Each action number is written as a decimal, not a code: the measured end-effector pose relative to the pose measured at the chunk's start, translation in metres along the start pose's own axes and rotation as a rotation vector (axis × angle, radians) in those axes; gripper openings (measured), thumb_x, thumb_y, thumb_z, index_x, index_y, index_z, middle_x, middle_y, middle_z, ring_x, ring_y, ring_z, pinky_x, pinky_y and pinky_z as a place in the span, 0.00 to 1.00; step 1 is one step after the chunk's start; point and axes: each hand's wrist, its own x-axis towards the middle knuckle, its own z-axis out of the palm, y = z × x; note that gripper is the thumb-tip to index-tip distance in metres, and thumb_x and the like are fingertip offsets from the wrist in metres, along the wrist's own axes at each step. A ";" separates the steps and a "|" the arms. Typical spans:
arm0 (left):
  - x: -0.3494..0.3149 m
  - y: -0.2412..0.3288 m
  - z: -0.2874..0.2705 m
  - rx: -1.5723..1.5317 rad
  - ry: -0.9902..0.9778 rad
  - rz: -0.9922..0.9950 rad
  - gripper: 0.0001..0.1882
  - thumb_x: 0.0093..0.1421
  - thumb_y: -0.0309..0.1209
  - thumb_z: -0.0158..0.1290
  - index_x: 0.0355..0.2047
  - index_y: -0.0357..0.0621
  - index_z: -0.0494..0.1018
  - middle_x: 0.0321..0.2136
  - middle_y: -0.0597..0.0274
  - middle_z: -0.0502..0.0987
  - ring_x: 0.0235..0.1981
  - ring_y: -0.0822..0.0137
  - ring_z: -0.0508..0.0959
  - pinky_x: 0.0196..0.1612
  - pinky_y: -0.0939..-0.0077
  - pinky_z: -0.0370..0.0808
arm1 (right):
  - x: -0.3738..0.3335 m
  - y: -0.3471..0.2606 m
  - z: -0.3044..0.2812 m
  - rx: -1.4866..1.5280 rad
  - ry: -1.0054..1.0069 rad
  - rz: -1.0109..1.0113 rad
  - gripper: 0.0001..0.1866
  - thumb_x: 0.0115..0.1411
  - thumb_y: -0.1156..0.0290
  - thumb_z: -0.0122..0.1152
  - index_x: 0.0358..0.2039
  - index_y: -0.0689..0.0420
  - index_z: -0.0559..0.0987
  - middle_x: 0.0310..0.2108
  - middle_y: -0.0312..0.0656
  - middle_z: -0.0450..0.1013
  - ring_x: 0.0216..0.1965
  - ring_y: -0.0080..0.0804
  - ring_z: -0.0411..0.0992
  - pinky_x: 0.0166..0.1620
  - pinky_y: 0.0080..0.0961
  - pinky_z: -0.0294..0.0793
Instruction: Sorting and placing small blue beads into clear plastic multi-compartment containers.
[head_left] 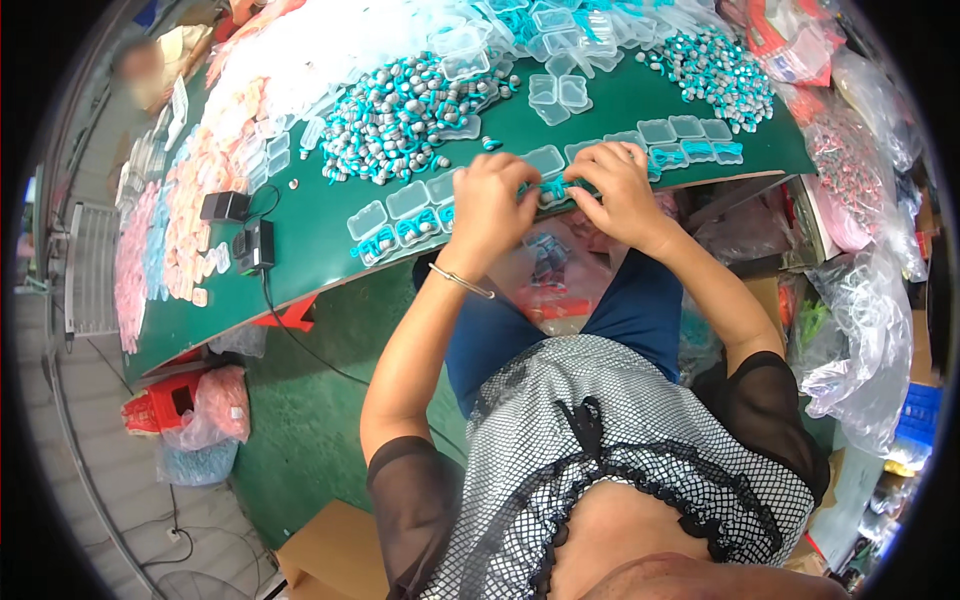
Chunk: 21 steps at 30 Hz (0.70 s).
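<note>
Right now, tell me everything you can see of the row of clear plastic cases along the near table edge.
The row of clear plastic cases runs along the near edge of the green table, side by side. They are small, transparent and rectangular; several hold teal pieces, others look empty. Both hands, left and right, rest over the middle of the row, hiding the cases there. A heap of grey and teal pieces lies just behind.

Small clear plastic cases (410, 200) lie in a row just beyond the left hand (490, 205), more (690, 130) past the right hand (622, 190). Crumpled clear bags (860, 320) hang well right of both hands; a pink-filled bag (222, 400) sits far lower left.
</note>
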 end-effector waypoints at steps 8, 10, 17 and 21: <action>0.044 -0.049 -0.014 0.165 -0.070 -0.175 0.11 0.50 0.23 0.57 0.36 0.47 0.80 0.37 0.57 0.77 0.39 0.52 0.78 0.41 0.60 0.75 | -0.002 0.016 -0.018 -0.003 0.025 0.012 0.06 0.51 0.70 0.62 0.32 0.51 0.78 0.37 0.36 0.72 0.45 0.35 0.68 0.53 0.39 0.57; 0.047 -0.059 -0.005 0.204 -0.133 -0.113 0.12 0.51 0.23 0.56 0.36 0.48 0.80 0.37 0.57 0.77 0.39 0.52 0.78 0.41 0.60 0.75 | -0.004 0.022 -0.027 0.002 0.024 0.051 0.05 0.51 0.70 0.62 0.31 0.51 0.78 0.36 0.36 0.72 0.44 0.35 0.69 0.51 0.37 0.58; 0.051 -0.072 -0.012 0.132 -0.189 -0.033 0.11 0.48 0.24 0.60 0.34 0.43 0.79 0.33 0.53 0.77 0.34 0.52 0.79 0.37 0.61 0.75 | 0.007 0.082 -0.057 -0.072 0.110 0.117 0.04 0.52 0.70 0.61 0.30 0.51 0.79 0.32 0.34 0.75 0.41 0.35 0.72 0.47 0.37 0.63; 0.050 -0.058 -0.018 -0.132 -0.137 -0.191 0.12 0.46 0.25 0.64 0.32 0.38 0.77 0.27 0.53 0.80 0.27 0.58 0.80 0.32 0.67 0.76 | 0.026 0.169 -0.060 -0.252 0.136 0.285 0.06 0.52 0.68 0.61 0.32 0.49 0.81 0.32 0.35 0.77 0.39 0.36 0.75 0.41 0.41 0.69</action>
